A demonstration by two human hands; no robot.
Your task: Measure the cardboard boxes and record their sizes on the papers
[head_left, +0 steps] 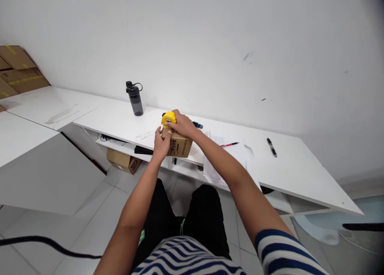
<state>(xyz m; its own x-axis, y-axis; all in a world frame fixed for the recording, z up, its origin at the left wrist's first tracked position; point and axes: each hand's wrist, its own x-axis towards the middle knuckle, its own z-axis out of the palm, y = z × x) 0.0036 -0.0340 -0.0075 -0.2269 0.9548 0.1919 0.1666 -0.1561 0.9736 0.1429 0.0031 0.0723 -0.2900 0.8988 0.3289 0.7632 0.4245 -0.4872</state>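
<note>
A small brown cardboard box [183, 145] with dark print stands near the front edge of the white desk. My right hand [183, 125] is closed around a yellow tape measure [169, 117] and keeps it over the top of the box. At the box's left side is my left hand [162, 143], its thumb against the box and its fingers curled along that side. Whether the tape's blade is pulled out cannot be made out.
A dark water bottle [135, 99] stands left on the desk [297, 159]. Paper sheets [240, 157] with a red pen [229, 144] lie right of the box, and a black marker [271, 147] farther right. Below is a carton [120, 159]; stacked cartons [22, 73] are far left.
</note>
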